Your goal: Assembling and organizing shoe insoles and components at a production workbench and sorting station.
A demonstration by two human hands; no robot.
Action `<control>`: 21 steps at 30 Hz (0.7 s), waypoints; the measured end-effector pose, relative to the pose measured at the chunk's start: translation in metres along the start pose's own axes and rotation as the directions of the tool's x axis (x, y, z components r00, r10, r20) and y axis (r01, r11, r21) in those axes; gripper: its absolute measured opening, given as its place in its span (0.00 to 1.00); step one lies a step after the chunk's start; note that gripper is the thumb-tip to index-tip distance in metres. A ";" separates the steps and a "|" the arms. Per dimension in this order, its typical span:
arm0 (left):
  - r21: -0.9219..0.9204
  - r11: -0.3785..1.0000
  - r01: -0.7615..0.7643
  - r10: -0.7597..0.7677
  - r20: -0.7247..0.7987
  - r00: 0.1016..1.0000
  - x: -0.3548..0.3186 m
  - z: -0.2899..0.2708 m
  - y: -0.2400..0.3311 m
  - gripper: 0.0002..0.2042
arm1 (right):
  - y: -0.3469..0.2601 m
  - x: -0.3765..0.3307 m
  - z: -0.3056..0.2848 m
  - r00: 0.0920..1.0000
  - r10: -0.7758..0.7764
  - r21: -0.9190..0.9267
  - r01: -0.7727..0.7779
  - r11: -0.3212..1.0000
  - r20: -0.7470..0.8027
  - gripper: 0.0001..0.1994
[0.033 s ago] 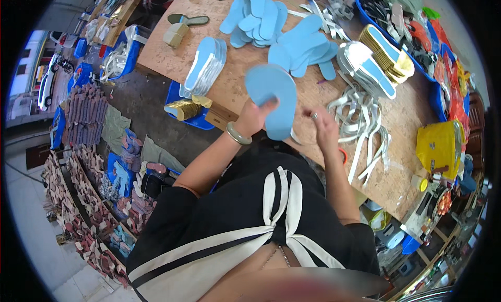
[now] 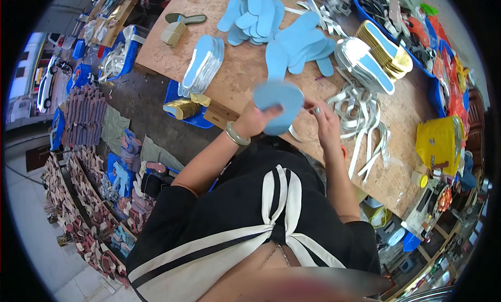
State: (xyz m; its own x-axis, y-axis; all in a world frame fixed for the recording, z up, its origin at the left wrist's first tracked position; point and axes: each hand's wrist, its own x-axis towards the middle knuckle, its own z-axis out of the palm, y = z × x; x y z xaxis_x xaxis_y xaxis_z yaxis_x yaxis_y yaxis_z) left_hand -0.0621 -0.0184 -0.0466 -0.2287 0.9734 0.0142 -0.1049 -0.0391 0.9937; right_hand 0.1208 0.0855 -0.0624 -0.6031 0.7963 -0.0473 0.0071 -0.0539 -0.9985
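A light blue shoe insole (image 2: pixel 282 96), slightly blurred, is tilted in front of me. My left hand (image 2: pixel 254 119) grips it with the thumb across its face and the other fingers underneath. At the insole's right edge is my right hand (image 2: pixel 326 125), its fingertips pinched together; what they hold, if anything, is too small to make out. A thin white strip (image 2: pixel 295 134) curves just below the insole, near the table edge. Beyond my hands, loose blue insoles (image 2: pixel 300 44) lie in overlapping heaps on the wooden table (image 2: pixel 219 93).
White straps (image 2: pixel 360 114) lie tangled right of my hands. Stacked white-edged insoles (image 2: pixel 203 64) stand left; silver (image 2: pixel 360 62) and gold stacks (image 2: pixel 383 46) stand right. A yellow container (image 2: pixel 439 143) sits at the right edge. Below the table's left edge is a blue bin (image 2: pixel 195 119).
The held insole has tipped, so it looks shorter and lies nearer to me. My right hand has come left to its edge. My left hand keeps its hold.
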 end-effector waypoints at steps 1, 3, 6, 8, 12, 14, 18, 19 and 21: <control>0.110 0.984 -0.140 0.124 0.140 0.982 -0.002 0.009 0.002 0.11 | -0.012 -0.002 0.001 1.000 0.007 -0.002 -0.007 1.000 -0.008 0.11; 0.281 0.892 -0.354 0.272 0.292 0.917 -0.003 0.028 0.013 0.10 | -0.034 -0.008 0.001 0.963 -0.084 0.295 0.005 0.956 0.255 0.11; 0.340 0.792 -0.508 0.341 0.444 0.829 -0.017 0.051 0.018 0.08 | -0.037 -0.025 -0.010 0.954 0.088 0.233 -0.159 0.959 0.288 0.12; 0.345 0.836 -0.427 0.271 0.419 0.867 -0.022 0.061 0.029 0.10 | -0.048 -0.033 -0.016 0.934 0.135 0.369 -0.260 0.892 0.331 0.14; 0.345 0.801 -0.489 0.318 0.447 0.836 -0.033 0.081 0.041 0.12 | -0.062 -0.059 -0.031 0.899 -0.052 0.513 -0.201 0.834 0.436 0.21; 0.349 0.834 -0.428 0.254 0.447 0.858 -0.043 0.085 0.038 0.14 | -0.057 -0.063 -0.042 0.880 -0.111 0.421 -0.107 0.901 0.461 0.21; 0.267 0.857 -0.441 0.276 0.485 0.830 -0.053 0.101 0.038 0.13 | -0.056 -0.075 -0.047 0.826 -0.270 0.392 0.066 0.918 0.494 0.20; 0.212 0.887 -0.411 0.283 0.453 0.845 -0.055 0.105 0.040 0.13 | -0.064 -0.084 -0.046 0.884 -0.165 0.525 -0.102 0.845 0.437 0.18; 0.207 0.854 -0.478 0.357 0.436 0.826 -0.057 0.109 0.045 0.12 | -0.076 -0.095 -0.048 0.917 -0.023 0.640 -0.260 0.723 0.399 0.12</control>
State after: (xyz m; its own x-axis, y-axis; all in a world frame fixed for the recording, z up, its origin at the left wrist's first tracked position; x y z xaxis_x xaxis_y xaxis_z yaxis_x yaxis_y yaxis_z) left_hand 0.0522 -0.0511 0.0091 0.1954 0.8887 0.4148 0.2198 -0.4519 0.8646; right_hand 0.2158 0.0426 0.0171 -0.8712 0.4908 -0.0093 -0.3485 -0.6317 -0.6925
